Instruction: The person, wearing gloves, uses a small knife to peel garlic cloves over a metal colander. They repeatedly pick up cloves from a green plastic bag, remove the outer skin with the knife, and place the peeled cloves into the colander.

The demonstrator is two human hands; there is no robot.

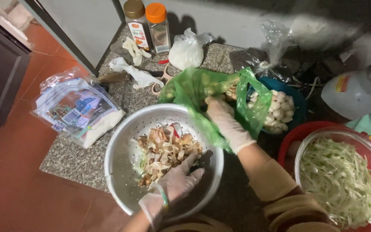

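Green, thin plastic formed the bag (202, 92) that the right hand (226, 122), gloved in pale latex, held above the far rim of the perforated metal colander (121, 172); its fingers were pinched together on the bag's film near the mouth. The bag hung between the colander and a blue bowl (299, 105) of peeled white cloves (278, 111), and light-coloured pieces showed through its upper part. Such film appeared light, limp and slippery, so a hold on gathered material at the rim or handle loop would likely be surer than one on the smooth side. The left hand (174, 184), also gloved, lay inside the colander with fingers spread apart, flat against the heap of dry, papery peels (164, 152), clamped on nothing. These scraps looked weightless and brittle, better scooped than pinched. The colander stood on a speckled stone bench (74, 163). To the right, a clear bowl held shredded pale cabbage (340, 180), set within a red basin (295, 135). At the back stood two spice jars (147, 25) with brown and orange lids, a knotted white bag (186, 51) and crumpled white gloves (134, 73); a printed packet (78, 111) lay at the left edge.
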